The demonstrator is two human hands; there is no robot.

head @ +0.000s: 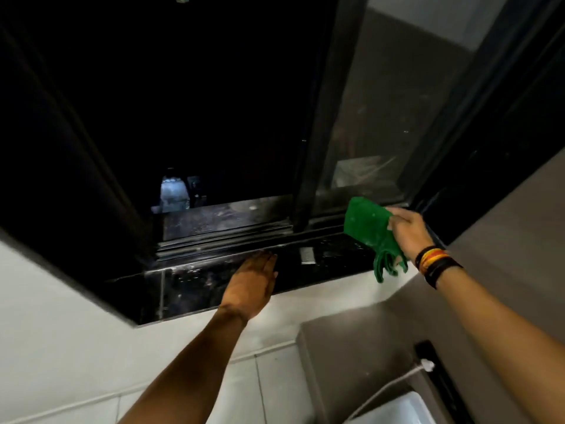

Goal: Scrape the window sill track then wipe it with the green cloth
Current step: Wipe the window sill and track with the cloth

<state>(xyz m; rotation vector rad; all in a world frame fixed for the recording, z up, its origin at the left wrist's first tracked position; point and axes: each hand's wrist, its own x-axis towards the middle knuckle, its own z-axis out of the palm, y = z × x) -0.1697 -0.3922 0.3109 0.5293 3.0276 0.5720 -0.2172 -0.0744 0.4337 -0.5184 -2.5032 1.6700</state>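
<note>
The black window sill [195, 286] runs across the middle, with the dark sliding track [226, 240] along its back edge. My left hand [252, 283] lies flat on the sill, fingers together and pointing at the track, holding nothing. My right hand [408, 232] grips the green cloth [367, 228] above the right end of the sill; part of the cloth hangs down past the sill's front edge. A small flat metallic piece [306, 256] lies on the sill between my hands; I cannot tell what it is.
The window is slid open on the left, dark outside; a glass pane [382, 117] in a black frame stands at the right. White tiled wall [76, 347] below the sill. A grey ledge with a white cable [394, 387] sits at lower right.
</note>
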